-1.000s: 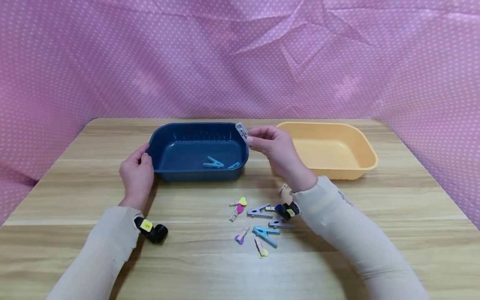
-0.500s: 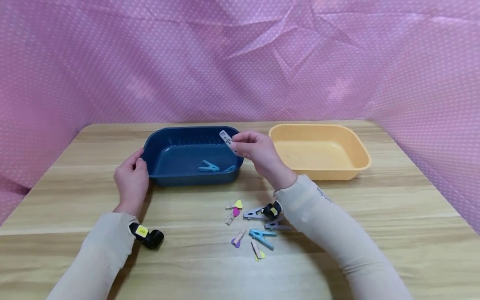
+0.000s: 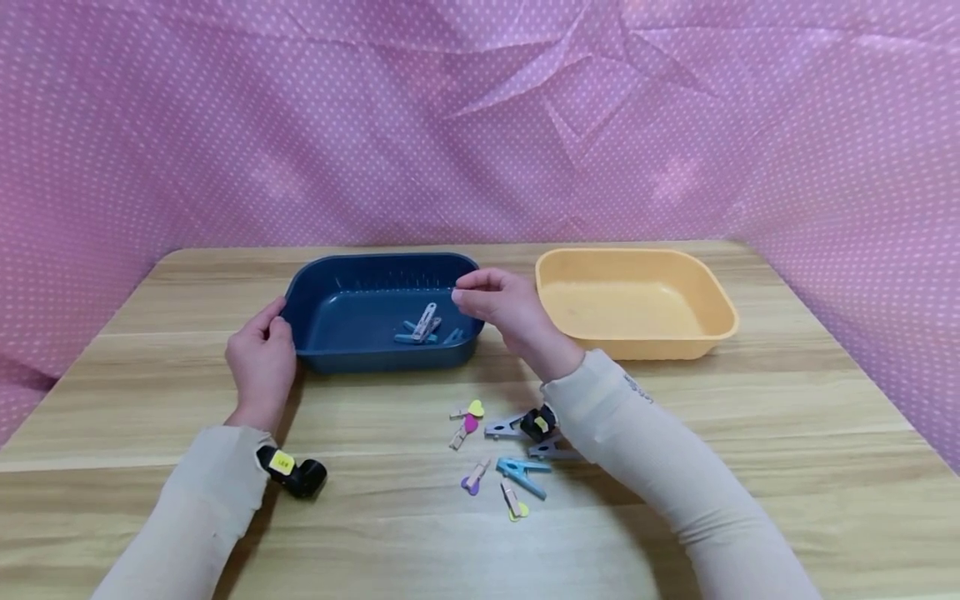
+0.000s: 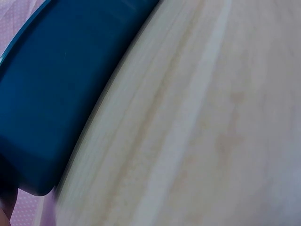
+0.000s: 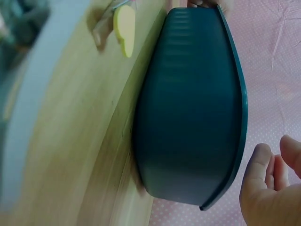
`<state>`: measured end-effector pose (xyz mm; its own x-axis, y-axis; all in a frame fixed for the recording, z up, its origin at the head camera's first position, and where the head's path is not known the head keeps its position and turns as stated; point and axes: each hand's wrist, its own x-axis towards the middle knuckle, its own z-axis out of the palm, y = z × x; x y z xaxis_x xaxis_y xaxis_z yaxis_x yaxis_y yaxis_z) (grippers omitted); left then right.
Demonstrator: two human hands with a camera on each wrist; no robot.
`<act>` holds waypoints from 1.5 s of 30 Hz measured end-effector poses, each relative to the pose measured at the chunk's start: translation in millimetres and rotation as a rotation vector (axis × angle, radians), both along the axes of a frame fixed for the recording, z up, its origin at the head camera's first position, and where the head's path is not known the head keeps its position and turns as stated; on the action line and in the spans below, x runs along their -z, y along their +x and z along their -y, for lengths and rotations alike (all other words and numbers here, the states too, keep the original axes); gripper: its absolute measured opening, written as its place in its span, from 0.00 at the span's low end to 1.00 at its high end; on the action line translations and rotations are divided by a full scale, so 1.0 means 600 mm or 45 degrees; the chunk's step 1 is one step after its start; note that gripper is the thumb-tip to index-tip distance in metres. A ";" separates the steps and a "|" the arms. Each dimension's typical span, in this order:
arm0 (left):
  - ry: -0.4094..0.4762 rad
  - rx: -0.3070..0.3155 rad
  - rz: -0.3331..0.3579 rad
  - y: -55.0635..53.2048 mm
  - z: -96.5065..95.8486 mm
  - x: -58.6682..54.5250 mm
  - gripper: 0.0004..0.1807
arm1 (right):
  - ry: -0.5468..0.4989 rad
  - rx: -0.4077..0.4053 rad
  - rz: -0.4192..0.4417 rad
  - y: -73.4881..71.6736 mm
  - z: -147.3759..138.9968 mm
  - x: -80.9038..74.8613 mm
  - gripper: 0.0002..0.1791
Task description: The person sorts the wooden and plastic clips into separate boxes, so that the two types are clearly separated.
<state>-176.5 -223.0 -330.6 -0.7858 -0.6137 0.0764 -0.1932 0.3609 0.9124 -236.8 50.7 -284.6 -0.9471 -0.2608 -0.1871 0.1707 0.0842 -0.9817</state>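
My left hand [image 3: 262, 358] grips the left end of a dark blue basin [image 3: 386, 358], thumb near the rim. In the left wrist view the basin's wall [image 4: 70, 84] fills the upper left. A pale grey clothespin [image 3: 425, 321] lies inside, overlapping a light blue clothespin [image 3: 407, 338]; another light blue one [image 3: 453, 336] is beside them. Over the basin's right rim hovers my right hand [image 3: 510, 317], holding nothing. In the right wrist view, the fingers [image 5: 256, 165] and thumb stand apart beyond the basin's rim.
A yellow basin [image 3: 637, 348] stands to the right. In front lie small wooden pegs with heart shapes, such as a purple one [image 3: 474, 477], a light blue clothespin [image 3: 523, 475] and grey clothespins [image 3: 504, 428], partly hidden by the right wrist's camera. A pink dotted cloth [image 3: 480, 125] hangs behind.
My right hand has moved left over the blue basin and let go of the grey clothespin, which is now inside it. The left hand keeps its hold on the basin.
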 end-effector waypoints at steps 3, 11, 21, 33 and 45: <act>-0.006 -0.003 -0.005 0.000 0.002 0.001 0.21 | -0.003 -0.011 0.002 0.000 -0.007 -0.001 0.13; 0.005 -0.009 0.002 0.002 0.004 0.000 0.21 | -0.036 -0.002 -0.022 0.003 -0.027 -0.002 0.13; -0.003 -0.013 -0.016 0.000 0.001 -0.003 0.21 | -0.029 -0.007 -0.036 0.017 -0.051 -0.008 0.13; 0.005 0.011 0.014 0.004 0.001 -0.005 0.21 | 0.150 -0.190 -0.081 0.043 -0.099 -0.010 0.14; 0.011 0.013 0.022 0.007 0.000 -0.003 0.22 | 0.283 -0.296 -0.157 0.066 -0.145 -0.011 0.12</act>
<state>-172.5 -223.0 -328.8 -0.7930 -0.6065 0.0575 -0.2054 0.3551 0.9120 -197.0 137.9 -278.2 -0.8861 -0.4380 -0.1518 0.0033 0.3214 -0.9469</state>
